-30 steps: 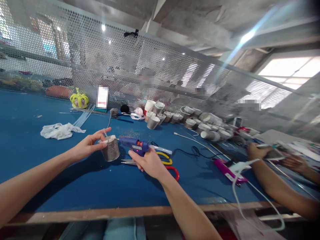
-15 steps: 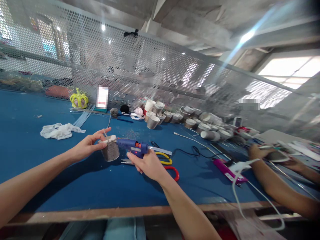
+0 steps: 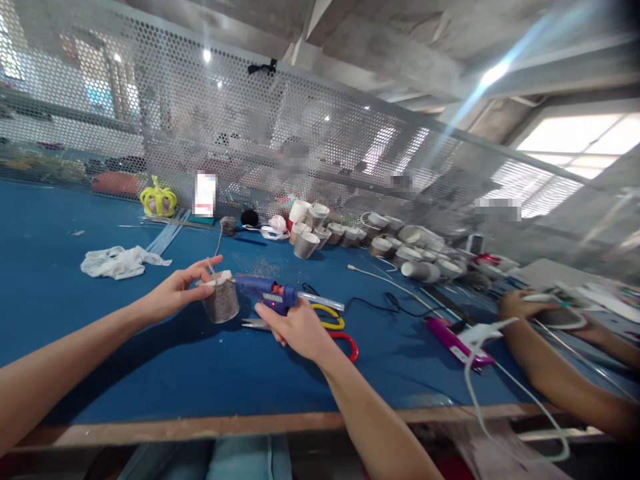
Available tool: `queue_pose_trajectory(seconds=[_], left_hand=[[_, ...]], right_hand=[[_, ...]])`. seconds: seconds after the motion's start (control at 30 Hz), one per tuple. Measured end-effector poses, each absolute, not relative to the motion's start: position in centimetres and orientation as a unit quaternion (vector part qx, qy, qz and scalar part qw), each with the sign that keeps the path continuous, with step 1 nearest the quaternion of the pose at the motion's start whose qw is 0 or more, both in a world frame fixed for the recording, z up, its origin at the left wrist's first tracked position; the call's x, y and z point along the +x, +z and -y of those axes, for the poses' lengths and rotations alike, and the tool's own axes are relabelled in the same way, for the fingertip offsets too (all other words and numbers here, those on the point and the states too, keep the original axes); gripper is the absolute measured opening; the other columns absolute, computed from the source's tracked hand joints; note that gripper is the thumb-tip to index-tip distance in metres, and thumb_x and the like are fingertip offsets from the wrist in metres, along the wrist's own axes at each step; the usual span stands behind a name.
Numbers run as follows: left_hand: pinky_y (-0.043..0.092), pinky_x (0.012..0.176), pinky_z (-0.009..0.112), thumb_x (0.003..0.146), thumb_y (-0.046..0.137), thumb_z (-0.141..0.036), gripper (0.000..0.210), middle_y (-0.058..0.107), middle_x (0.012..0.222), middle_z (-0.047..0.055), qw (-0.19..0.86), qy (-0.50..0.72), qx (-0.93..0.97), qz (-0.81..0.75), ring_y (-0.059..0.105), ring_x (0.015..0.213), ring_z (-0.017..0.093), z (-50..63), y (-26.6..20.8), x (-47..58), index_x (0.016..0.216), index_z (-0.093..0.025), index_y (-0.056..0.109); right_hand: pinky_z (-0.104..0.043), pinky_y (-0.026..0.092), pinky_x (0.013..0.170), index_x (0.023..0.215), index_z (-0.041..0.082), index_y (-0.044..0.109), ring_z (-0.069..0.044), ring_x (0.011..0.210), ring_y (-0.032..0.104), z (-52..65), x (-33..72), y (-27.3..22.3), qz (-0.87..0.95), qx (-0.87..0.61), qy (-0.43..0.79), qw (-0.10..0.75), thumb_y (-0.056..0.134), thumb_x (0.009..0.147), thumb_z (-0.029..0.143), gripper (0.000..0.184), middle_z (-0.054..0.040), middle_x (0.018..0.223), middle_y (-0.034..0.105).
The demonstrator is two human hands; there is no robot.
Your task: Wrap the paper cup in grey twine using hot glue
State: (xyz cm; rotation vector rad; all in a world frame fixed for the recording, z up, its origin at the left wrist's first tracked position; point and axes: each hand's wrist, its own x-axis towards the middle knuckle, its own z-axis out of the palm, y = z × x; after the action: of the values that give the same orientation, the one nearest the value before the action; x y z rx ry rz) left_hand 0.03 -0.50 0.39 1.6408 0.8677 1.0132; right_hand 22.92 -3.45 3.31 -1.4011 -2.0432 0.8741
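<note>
Fingers of my left hand (image 3: 183, 287) grip the rim of a small grey cup (image 3: 223, 305) with a white top edge. A grey cord (image 3: 219, 241) runs from the cup's rim back to a ball of grey yarn (image 3: 229, 225). My right hand (image 3: 299, 328) is wrapped round a blue hot glue gun (image 3: 263, 291), with a clear glue stick (image 3: 323, 301) out of its back. The gun's nozzle points left at the cup's upper edge; whether it touches I cannot tell. Under my right hand lie scissors (image 3: 349, 347) with one red and one yellow handle.
Several grey and white cups (image 3: 306, 245) stand along the mesh screen (image 3: 340, 147). White cloth (image 3: 117, 262) lies at left, near a yellow woven item (image 3: 159, 199) and a phone (image 3: 205, 193). A purple power strip (image 3: 457, 343) with cables lies at right, beside another person's arm (image 3: 545, 367).
The glue gun has shifted very slightly right, its nozzle a little away from the cup's rim. My left hand and the cup stay put. The other person's hands at right moved slightly.
</note>
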Motion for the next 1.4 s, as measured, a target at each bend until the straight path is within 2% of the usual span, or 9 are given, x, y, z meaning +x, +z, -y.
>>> queue_pose_trajectory(seconds=[0.3,0.57,0.93,1.13,1.3,1.4], left_hand=[[0.021,0.101,0.041,0.074,0.054,-0.032,0.016,0.037,0.133,0.006,0.478,0.412,0.691,-0.352,0.027,0.126,0.027,0.3,0.1,-0.2,0.067,-0.018,0.053],[0.023,0.101,0.042,0.075,0.054,-0.035,0.019,0.034,0.136,0.007,0.477,0.409,0.692,-0.355,0.032,0.123,0.027,0.3,0.1,-0.2,0.068,-0.017,0.052],[0.03,0.096,0.043,0.073,0.055,-0.035,0.019,0.021,0.141,0.005,0.493,0.411,0.681,-0.353,0.022,0.127,0.029,0.4,0.4,-0.1,0.067,-0.017,0.051],[0.029,0.097,0.043,0.074,0.054,-0.036,0.021,0.024,0.14,0.006,0.487,0.408,0.687,-0.353,0.017,0.129,0.028,0.5,0.5,-0.1,0.066,-0.017,0.051],[0.023,0.101,0.044,0.073,0.055,-0.036,0.02,0.03,0.137,0.007,0.477,0.407,0.695,-0.353,0.017,0.129,0.027,0.4,0.4,-0.1,0.066,-0.018,0.052],[0.024,0.1,0.044,0.073,0.056,-0.037,0.021,0.028,0.139,0.007,0.48,0.41,0.692,-0.349,0.016,0.129,0.028,0.4,0.5,-0.1,0.066,-0.017,0.052]], right_hand=[[-0.021,0.039,0.049,0.051,0.017,0.047,-0.009,0.038,0.046,3.8,22.5,3.2,0.771,-0.499,0.31,0.247,0.045,0.077,0.038,0.033,0.0029,0.036,0.046],[-0.021,0.039,0.046,0.052,0.017,0.046,-0.008,0.037,0.044,3.8,22.3,3.1,0.764,-0.494,0.326,0.257,0.046,0.076,0.038,0.032,0.0032,0.036,0.045],[-0.02,0.037,0.037,0.054,0.015,0.048,-0.007,0.031,0.041,2.9,23.0,3.0,0.737,-0.502,0.346,0.292,0.048,0.074,0.041,0.033,0.0027,0.036,0.044],[-0.019,0.038,0.037,0.052,0.015,0.047,-0.007,0.031,0.041,2.3,23.1,2.8,0.746,-0.497,0.329,0.296,0.047,0.075,0.039,0.033,0.0028,0.035,0.044],[-0.018,0.037,0.036,0.052,0.016,0.047,-0.006,0.031,0.041,2.1,23.2,2.6,0.743,-0.499,0.332,0.297,0.047,0.075,0.04,0.033,0.0029,0.035,0.044],[-0.019,0.038,0.037,0.051,0.016,0.046,-0.007,0.031,0.041,2.3,23.2,2.7,0.746,-0.5,0.33,0.29,0.047,0.075,0.04,0.034,0.0028,0.035,0.044]])
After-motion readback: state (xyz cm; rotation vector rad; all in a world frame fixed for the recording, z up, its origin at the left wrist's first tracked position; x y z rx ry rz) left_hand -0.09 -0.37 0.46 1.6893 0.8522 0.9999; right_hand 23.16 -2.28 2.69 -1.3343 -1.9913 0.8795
